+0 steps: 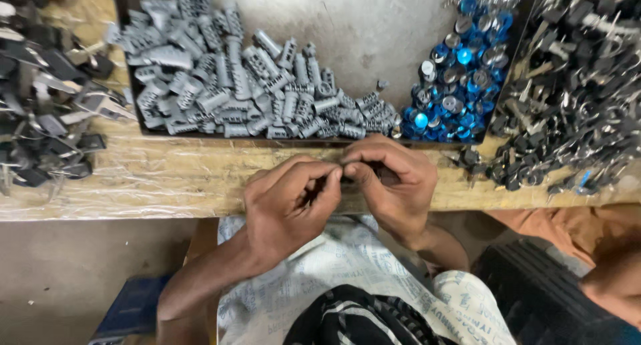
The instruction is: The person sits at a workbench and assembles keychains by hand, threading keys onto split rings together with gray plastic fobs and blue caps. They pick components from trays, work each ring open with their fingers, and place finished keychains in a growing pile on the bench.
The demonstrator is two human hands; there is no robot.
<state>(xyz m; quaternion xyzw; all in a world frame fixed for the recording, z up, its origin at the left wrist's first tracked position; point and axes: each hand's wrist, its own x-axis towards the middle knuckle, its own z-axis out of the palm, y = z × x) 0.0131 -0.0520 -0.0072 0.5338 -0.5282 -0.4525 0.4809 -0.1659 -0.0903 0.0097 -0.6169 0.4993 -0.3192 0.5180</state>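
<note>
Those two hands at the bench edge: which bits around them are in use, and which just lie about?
In use:
- left hand and right hand, pinching a small dark part, mostly hidden, between them

Lying about:
- grey lock cylinders in the tray
- blue-capped discs
- black-headed keys, right
- more keys, left

Grey lock cylinders (254, 85), blue caps (461, 85) (shiny), black keys (574, 85).

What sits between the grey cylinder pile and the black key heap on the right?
Head view: a pile of blue-capped round metal pieces lies in the tray's right corner, between the grey cylinders and the black keys.
</note>
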